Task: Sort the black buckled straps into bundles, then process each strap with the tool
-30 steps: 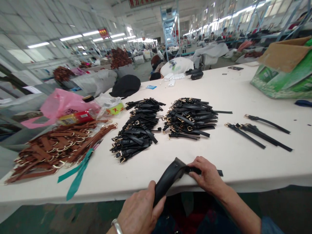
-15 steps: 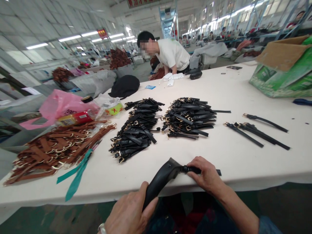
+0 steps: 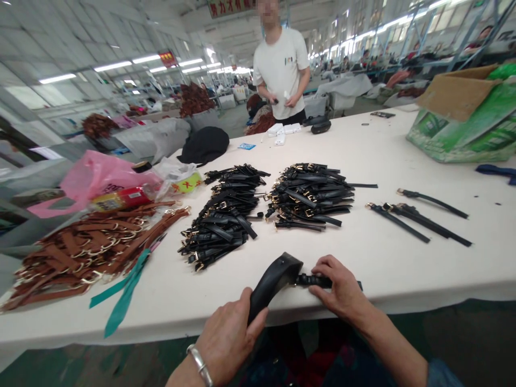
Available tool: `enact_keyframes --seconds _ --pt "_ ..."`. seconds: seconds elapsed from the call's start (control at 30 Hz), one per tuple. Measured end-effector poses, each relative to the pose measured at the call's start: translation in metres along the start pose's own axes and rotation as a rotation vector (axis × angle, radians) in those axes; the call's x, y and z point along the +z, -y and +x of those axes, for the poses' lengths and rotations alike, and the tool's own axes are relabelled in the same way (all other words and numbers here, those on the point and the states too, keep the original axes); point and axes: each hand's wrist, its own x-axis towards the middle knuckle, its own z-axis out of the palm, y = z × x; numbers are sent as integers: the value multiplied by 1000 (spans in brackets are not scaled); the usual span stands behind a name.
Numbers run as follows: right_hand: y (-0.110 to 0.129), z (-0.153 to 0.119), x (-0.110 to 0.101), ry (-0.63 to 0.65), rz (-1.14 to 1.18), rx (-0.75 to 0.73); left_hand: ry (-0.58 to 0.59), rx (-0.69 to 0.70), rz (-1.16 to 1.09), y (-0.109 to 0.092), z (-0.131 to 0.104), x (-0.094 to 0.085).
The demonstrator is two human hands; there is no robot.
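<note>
My left hand (image 3: 228, 336) is wrapped round the curved grip of a black handheld tool (image 3: 278, 279) with a wide, angular head; its exact kind I cannot tell. Between the thumb and fingers of my right hand (image 3: 342, 290) is a short black buckle strap (image 3: 308, 280), its tail sticking out past the palm. The tool's head meets or nearly meets the strap's buckle end at the table's front edge. Beyond my hands lie two heaps of black buckle straps, a left heap (image 3: 226, 215) and a right heap (image 3: 310, 193). Several loose straps (image 3: 419, 220) lie to the right.
Brown straps with metal rings (image 3: 88, 247) cover the table's left side, beside teal ribbon (image 3: 124, 298) and a pink plastic bag (image 3: 100, 177). A black cap (image 3: 205, 144) and white devices (image 3: 280, 138) sit farther back. A green box (image 3: 455, 123) stands right. A person (image 3: 282, 70) stands across the table.
The tool and my left hand have shifted slightly right and up, its head now closer over the strap. The person opposite has straightened up from leaning and holds small items.
</note>
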Motion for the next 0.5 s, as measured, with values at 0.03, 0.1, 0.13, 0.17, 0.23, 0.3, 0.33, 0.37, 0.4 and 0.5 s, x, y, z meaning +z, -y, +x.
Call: enact_keyframes --seconds 0.03,0.1,0.13,0.17,0.23,0.3,0.33,0.37,0.4,0.5 --pt "1 -1 -1 6 -4 4 2 -7 -7 3 -2 0" --pt "4 -1 -3 28 -10 11 2 -16 -17 8 -7 0" --pt "5 -1 -4 40 -11 18 7 -22 -20 10 -10 -1" --pt "6 -1 -5 48 -11 24 16 -30 -21 12 -12 -2" --pt "8 0 -6 58 -10 35 31 -43 -23 14 -17 -4" --pt "10 0 -6 63 -8 41 36 -52 -17 14 -22 -6" --pt "11 0 -6 64 -8 43 38 -52 -12 13 -24 -7" --pt "11 1 -6 66 -9 45 42 -47 -6 11 -26 -8" --pt "11 1 -6 68 -11 47 50 -38 1 9 -27 -9" --pt "10 1 -5 76 -23 58 68 -4 31 -1 -26 -10"
